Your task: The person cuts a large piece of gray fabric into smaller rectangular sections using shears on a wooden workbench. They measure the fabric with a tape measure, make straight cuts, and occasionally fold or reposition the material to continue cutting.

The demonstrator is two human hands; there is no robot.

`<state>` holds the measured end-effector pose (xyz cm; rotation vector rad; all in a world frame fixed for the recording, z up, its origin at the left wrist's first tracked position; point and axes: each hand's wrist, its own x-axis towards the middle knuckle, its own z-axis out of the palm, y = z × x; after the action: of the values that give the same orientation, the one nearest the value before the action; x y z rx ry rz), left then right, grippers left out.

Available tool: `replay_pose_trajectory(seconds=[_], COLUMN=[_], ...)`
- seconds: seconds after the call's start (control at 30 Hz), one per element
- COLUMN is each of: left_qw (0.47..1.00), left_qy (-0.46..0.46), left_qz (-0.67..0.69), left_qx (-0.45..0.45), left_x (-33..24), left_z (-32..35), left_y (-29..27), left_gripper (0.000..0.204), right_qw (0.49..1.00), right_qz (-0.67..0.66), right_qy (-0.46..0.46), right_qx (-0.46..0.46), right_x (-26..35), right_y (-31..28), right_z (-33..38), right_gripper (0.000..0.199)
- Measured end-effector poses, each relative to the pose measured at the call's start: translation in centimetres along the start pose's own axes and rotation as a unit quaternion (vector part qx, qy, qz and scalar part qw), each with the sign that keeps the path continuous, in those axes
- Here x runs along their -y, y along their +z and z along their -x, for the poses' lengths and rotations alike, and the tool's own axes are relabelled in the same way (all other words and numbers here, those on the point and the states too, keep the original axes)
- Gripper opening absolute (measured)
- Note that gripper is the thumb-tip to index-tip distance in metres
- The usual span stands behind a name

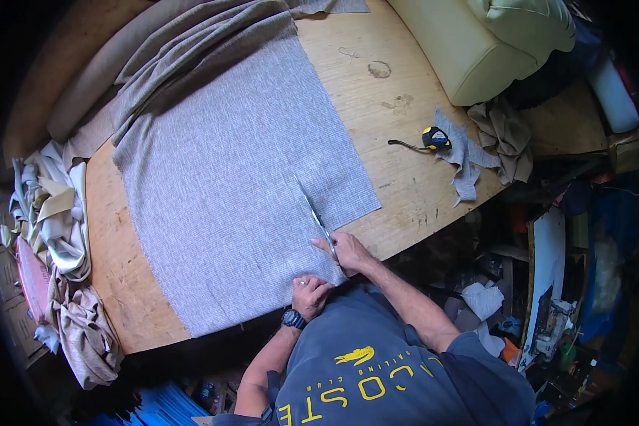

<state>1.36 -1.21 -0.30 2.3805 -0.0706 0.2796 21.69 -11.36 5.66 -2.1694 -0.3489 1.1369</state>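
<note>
"What's the room like?"

"Tight. Dark clutter crowds the right side below the table, which is bare pale wood with stains and a curved left end."

"And on it?"

"The cloth, grey and woven, covers most of the middle. It lies flat from the near edge, then bunches into folds at the far end. A cream cushion sits at the far right, a heap of fabric hangs at the left end, and grey scraps lie near the right edge."

"Where are the scissors?"

"Over the cloth's near right part, long axis running away from the person and slightly left. The flat spread lies straight ahead of the tips, and that line matters most. I can't tell how far apart the blades are."

"Which hand is nearer?"

"The right hand: it's closed round the handles, just off the cloth's right side. The left hand is nearer the body and further left, fingers curled at the near edge. It seems to pinch the cloth there, though the thumb is hard to make out."

"Anything smaller?"

"A tape measure beside the scraps, strap pointing left."
</note>
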Motion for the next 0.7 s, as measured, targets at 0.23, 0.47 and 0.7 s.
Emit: replay_pose_trajectory(seconds=[0.23, 0.47, 0.7], left_qw=[1.0, 1.0, 1.0], left_qy=[0.008, -0.008, -0.02], left_qz=[0.018, -0.001, -0.001], left_qx=[-0.007, -0.003, -0.008], left_x=[0.5, 0.4, 0.0], left_z=[0.3, 0.4, 0.1], left_y=[0.6, 0.5, 0.4], left_gripper=[0.023, 0.019, 0.015], right_qw=[0.997, 0.994, 0.996], right_qz=[-0.07, -0.097, -0.083], right_qy=[0.019, 0.007, 0.018], right_qx=[0.038, 0.038, 0.031], right_x=[0.4, 1.9, 5.3], right_y=[-0.1, -0.7, -1.8], right_z=[-1.3, -3.0, -6.5], right_gripper=[0.066, 0.064, 0.063])
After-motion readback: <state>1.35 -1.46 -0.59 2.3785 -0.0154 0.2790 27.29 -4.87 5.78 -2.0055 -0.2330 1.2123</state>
